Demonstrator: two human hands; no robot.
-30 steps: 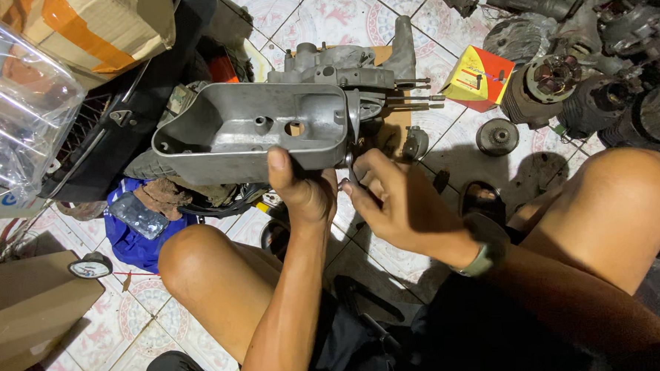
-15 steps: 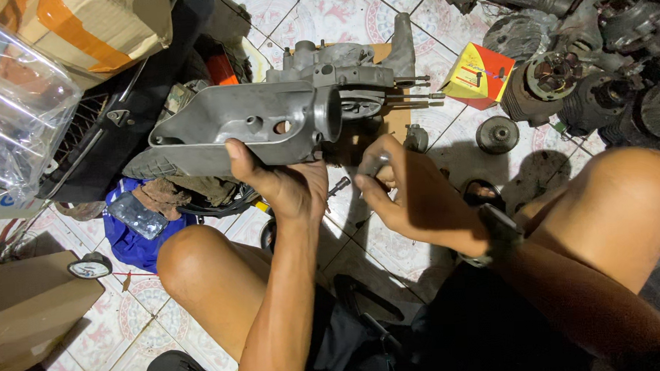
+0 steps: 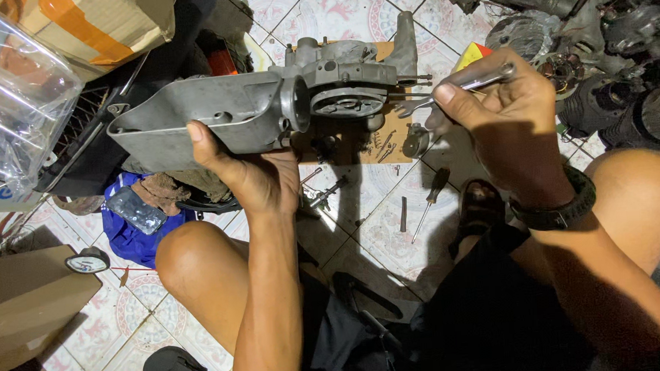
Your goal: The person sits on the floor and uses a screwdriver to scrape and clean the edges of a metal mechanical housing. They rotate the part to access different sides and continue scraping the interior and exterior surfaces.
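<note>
Patterned tile floor (image 3: 375, 198) bears screwdriver (image 3: 429, 203), gauge (image 3: 87, 261).

Bare forearms, no sleeves: the person's left hand (image 3: 252, 181) wears nothing at all, while just behind the right hand (image 3: 501, 119) a chunky black wristwatch with a ribbed band (image 3: 557, 211) circles the wrist. Black shorts of dark fabric (image 3: 491, 312) cover the lap between two bare knees.
</note>
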